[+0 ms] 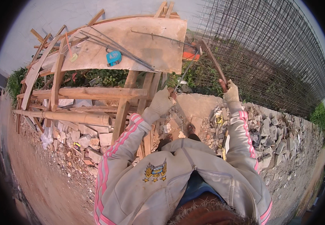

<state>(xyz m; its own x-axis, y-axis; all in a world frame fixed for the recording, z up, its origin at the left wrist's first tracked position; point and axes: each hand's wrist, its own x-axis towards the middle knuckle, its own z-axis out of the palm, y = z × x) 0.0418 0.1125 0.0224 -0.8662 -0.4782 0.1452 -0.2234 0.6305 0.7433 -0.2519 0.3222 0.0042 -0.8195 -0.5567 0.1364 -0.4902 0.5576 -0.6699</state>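
My left hand (pixel 162 100), in a cream knitted glove, is closed around a thin steel rod (pixel 187 70) just past the near edge of the board. From there the rod slants up to the right, toward a corner by the orange piece (pixel 191 53). My right hand (pixel 230 92), gloved with bare fingertips, grips the near end of a long brownish metal bar (pixel 213 60). The bar's far end reaches the board's right side, close to the rod; whether they touch I cannot tell. Another thin rod (pixel 158 36) runs across the board toward that same spot.
The worn plywood board (pixel 151 56) carries a blue tape measure (pixel 113 58) and several loose rods (pixel 123 51). Timber props (pixel 123 116) and a bamboo pole (pixel 65 117) stand at left. Steel mesh (pixel 267 52) leans at right. Broken brick and rubble (pixel 271 131) lie around my feet.
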